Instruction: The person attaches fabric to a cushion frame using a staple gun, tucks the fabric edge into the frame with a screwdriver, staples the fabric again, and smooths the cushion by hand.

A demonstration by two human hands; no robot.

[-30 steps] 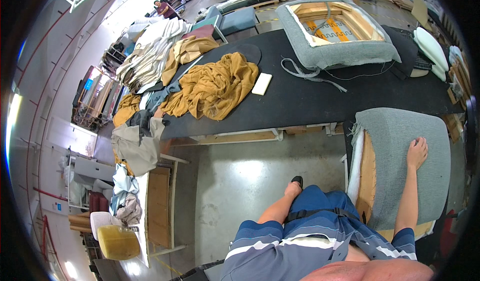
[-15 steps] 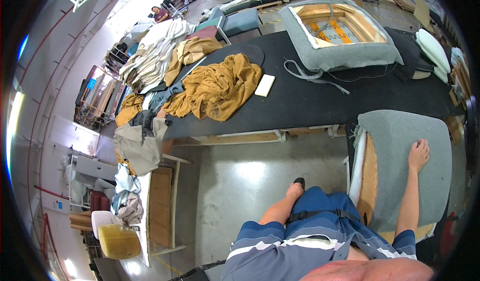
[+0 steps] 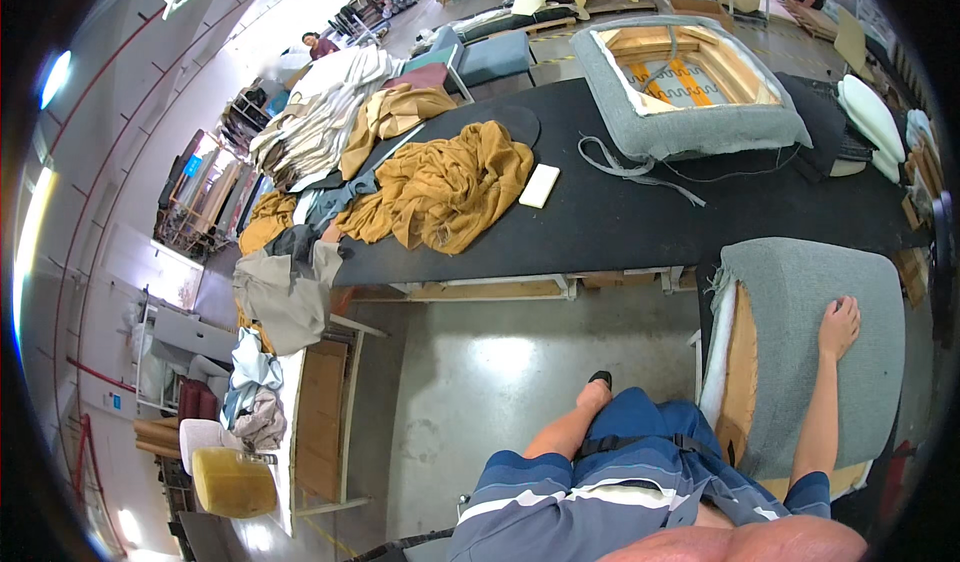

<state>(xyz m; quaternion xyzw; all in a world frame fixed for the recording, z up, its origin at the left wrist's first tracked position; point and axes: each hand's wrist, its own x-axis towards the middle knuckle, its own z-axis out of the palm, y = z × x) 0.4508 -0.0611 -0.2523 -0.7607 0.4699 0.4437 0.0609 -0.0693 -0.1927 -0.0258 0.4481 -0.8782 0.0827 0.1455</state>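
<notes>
My right hand [image 3: 840, 328] rests on the grey fabric top of an upholstered seat frame [image 3: 780, 362] at the right. Its fingers are slightly bent and apart, with no tool in them. White padding and a bare wooden edge [image 3: 738, 377] show along the seat frame's left side. My left hand [image 3: 594, 395] is low beside my blue clothing, over the floor. Its fingers are too indistinct to read. A small black thing [image 3: 600, 377] shows just past it, and I cannot tell whether it is held or is a shoe tip.
A black-topped table [image 3: 620, 227] crosses ahead. On it lie a mustard cloth heap [image 3: 445, 187], a small white block [image 3: 539, 186] and another grey upholstered frame [image 3: 700, 132] with springs and a loose strip. A side table [image 3: 290, 432] stands left. Other people are in the background.
The view has shifted slightly, so the table and seat frame sit lower in the picture. My right hand stays on the grey fabric.
</notes>
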